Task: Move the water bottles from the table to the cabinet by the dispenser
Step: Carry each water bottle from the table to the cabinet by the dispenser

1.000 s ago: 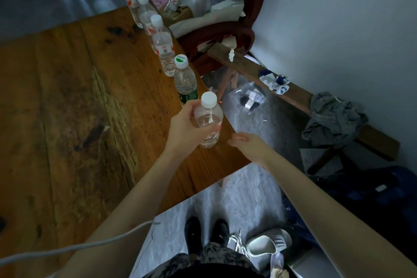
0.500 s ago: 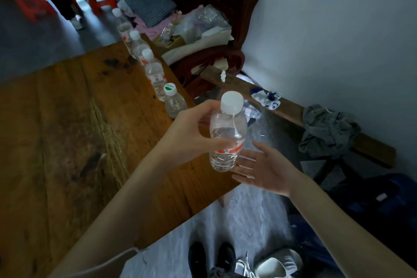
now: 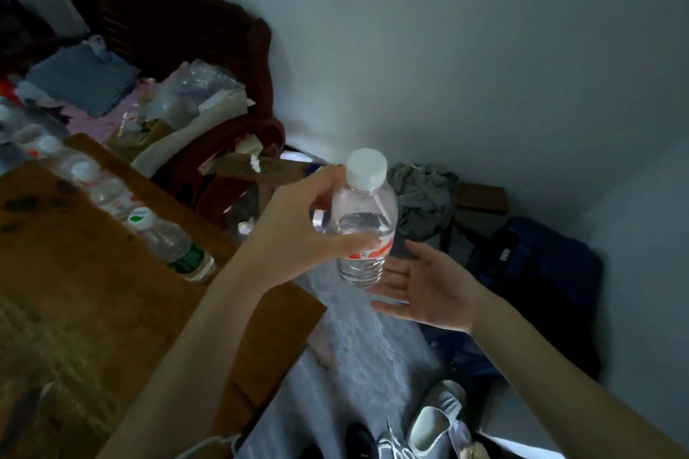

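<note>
Your left hand grips a bottle beyond the table edge; right hand, palm spread, should take it next.

Dark chair piled with clutter; shoes below.

Left forearm reaching up from lower left, left hand closed w/ thumb in front, fingers behind bottle, held upright. Right forearm in from lower right, right hand flat, palm up, fingers spread, just beneath bottle base; contact unclear.
</note>
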Demonstrator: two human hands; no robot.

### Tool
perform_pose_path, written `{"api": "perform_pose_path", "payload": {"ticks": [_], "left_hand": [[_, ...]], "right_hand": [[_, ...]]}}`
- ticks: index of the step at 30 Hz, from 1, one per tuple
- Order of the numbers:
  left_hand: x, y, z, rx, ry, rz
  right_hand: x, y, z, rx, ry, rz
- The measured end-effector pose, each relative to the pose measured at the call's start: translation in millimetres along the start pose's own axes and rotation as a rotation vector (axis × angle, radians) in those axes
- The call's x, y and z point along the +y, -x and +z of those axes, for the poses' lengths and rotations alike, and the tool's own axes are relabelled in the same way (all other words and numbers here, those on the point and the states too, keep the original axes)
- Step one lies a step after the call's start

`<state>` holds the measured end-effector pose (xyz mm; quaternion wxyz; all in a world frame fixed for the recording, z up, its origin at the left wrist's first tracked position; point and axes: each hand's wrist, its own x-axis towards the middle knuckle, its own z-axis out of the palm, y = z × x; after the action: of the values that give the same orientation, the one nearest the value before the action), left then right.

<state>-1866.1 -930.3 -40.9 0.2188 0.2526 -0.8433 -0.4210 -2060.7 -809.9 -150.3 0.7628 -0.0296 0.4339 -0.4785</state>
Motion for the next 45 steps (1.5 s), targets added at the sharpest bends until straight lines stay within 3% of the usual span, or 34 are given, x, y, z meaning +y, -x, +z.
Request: {"api": "perform_pose_path", "payload": {"ticks": [10,23,33,45], "left_hand": [[43.2,-18.1,41.6,-0.383,0.166,0.271],[157.2,67.6,144.6,-0.926,0.321,0.664],[255.9,262.9,219.7,-1.376,0.376,0.952],[287.2,545.8,205.8,-1.774,0.462,1.237]], "right_hand": [[64.1,109.5,-8.5,0.331,-0.280,-0.323],[260.9,259.9,30.9,0.750,-0.702,-0.687],[482.2,354.7,114.1,0.880,-1.113,-1.133],[732.9,360.4,284.8,1.086,-1.477,-1.464]]}}
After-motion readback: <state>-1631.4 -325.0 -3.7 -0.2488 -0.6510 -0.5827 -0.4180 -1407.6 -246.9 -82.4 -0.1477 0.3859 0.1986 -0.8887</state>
